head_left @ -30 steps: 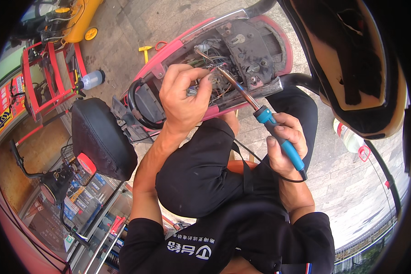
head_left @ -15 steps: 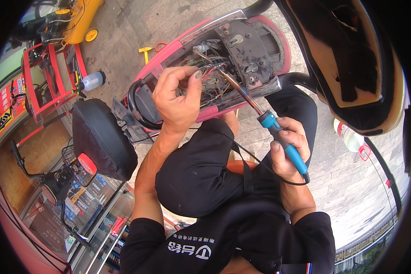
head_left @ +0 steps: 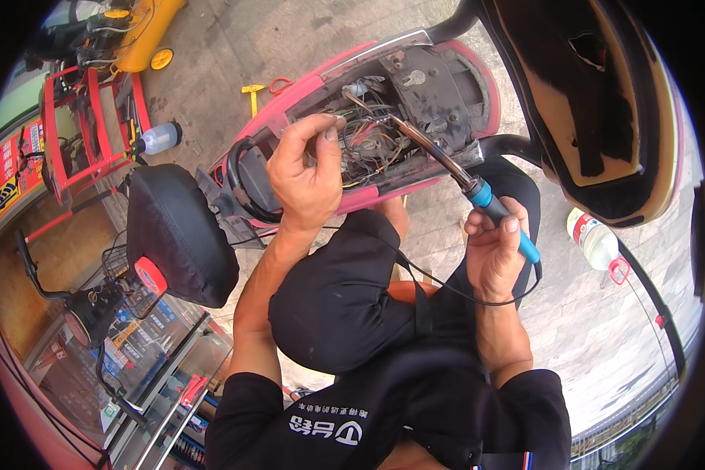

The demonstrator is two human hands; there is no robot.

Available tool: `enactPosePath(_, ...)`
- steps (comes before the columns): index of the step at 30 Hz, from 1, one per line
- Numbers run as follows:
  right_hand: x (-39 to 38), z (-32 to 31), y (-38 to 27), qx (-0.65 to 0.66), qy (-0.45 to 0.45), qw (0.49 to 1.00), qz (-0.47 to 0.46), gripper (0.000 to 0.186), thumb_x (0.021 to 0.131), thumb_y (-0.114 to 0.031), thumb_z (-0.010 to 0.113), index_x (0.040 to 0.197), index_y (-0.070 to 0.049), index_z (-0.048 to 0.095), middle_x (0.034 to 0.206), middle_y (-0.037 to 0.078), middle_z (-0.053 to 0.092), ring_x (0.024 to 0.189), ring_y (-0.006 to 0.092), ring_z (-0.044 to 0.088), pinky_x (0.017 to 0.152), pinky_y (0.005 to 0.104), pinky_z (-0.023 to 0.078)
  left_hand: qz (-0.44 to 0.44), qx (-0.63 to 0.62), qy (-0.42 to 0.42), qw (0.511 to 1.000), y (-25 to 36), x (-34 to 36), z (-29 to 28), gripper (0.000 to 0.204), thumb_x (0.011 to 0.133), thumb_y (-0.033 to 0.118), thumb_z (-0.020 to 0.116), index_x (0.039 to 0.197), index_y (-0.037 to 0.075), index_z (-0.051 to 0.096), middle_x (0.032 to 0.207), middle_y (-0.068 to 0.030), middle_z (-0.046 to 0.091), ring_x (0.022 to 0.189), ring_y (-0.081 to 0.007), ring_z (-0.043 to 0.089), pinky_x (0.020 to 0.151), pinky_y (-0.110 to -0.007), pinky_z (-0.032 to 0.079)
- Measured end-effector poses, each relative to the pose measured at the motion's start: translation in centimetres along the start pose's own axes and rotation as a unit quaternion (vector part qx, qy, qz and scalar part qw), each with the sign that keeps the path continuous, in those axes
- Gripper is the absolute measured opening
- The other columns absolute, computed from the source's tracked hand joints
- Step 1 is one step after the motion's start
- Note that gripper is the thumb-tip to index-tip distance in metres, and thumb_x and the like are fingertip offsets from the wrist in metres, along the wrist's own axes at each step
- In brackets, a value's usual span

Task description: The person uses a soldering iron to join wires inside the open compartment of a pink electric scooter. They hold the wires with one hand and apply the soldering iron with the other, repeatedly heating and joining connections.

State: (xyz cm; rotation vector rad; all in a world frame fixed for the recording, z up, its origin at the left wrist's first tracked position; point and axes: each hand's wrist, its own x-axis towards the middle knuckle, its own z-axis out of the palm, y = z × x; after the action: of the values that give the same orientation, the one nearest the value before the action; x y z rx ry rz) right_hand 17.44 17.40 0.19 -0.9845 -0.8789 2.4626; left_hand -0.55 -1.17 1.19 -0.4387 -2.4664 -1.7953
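Note:
My right hand (head_left: 493, 254) grips the blue handle of a soldering iron (head_left: 478, 192); its metal shaft points up-left into the open compartment of a pink scooter (head_left: 368, 196). The tip sits among a tangle of coloured wires (head_left: 368, 145). My left hand (head_left: 305, 176) is raised over the compartment's left part, with thumb and fingers pinched on a thin wire. A black cord runs from the iron's handle across my dark trousers (head_left: 337, 298).
The raised scooter seat (head_left: 603, 102) hangs at upper right. A black round stool seat (head_left: 176, 231) stands to the left. Farther left are a red tool trolley (head_left: 86, 133), a plastic bottle (head_left: 160, 137) and a yellow machine (head_left: 145, 31). Another bottle (head_left: 595, 239) lies on the right pavement.
My left hand has lifted from the wiring and curled, pinching a wire near its fingertips. The soldering iron's tip has shifted slightly within the compartment.

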Motion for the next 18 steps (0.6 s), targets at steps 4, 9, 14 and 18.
enactPosePath(4, 0.1, 0.0, 0.0, 0.031, 0.042, 0.996, 0.069, 0.048, 0.096, -0.046, 0.065, 0.115, -0.003, 0.058, 0.091, 0.013, 0.070, 0.076, 0.0181, 0.068, 0.067, 0.0301, 0.056, -0.014, -0.045, 0.019, 0.999, 0.1, -0.1, 0.1, 0.019, 0.097, 0.001, 0.060, 0.116, -0.001, 0.054, 0.099, -0.0130, 0.073, 0.092, -0.0144, 0.069, 0.076, -0.025, 0.054)
enactPosePath(9, 0.1, -0.2, 0.0, 0.091, 0.064, 0.985, 0.133, 0.051, 0.094, -0.056, 0.063, 0.107, -0.007, 0.063, 0.085, 0.008, 0.068, 0.070, 0.0140, 0.064, 0.061, 0.0269, 0.053, -0.035, -0.057, 0.029, 0.997, 0.1, -0.2, -0.4, 0.021, 0.100, 0.004, 0.055, 0.120, -0.001, 0.049, 0.101, -0.0149, 0.073, 0.093, -0.0148, 0.068, 0.080, -0.026, 0.053)
enactPosePath(14, 0.1, -0.2, -0.1, 0.108, 0.083, 0.978, 0.158, 0.050, 0.095, -0.057, 0.061, 0.104, -0.008, 0.063, 0.085, 0.007, 0.068, 0.070, 0.0139, 0.063, 0.062, 0.0269, 0.052, -0.065, -0.054, 0.021, 0.996, 0.1, -0.4, -0.8, 0.022, 0.102, 0.008, 0.054, 0.120, -0.003, 0.050, 0.102, -0.0156, 0.073, 0.095, -0.0161, 0.068, 0.085, -0.028, 0.052)
enactPosePath(18, -0.4, 0.3, 0.1, 0.026, 0.044, 0.997, 0.063, 0.047, 0.097, -0.051, 0.060, 0.109, -0.006, 0.058, 0.090, 0.011, 0.068, 0.073, 0.0169, 0.065, 0.066, 0.0297, 0.054, -0.073, -0.047, 0.019, 0.996, -0.1, -0.3, -1.2, 0.024, 0.102, 0.008, 0.054, 0.122, -0.004, 0.050, 0.100, -0.0151, 0.072, 0.094, -0.0158, 0.067, 0.086, -0.028, 0.051)
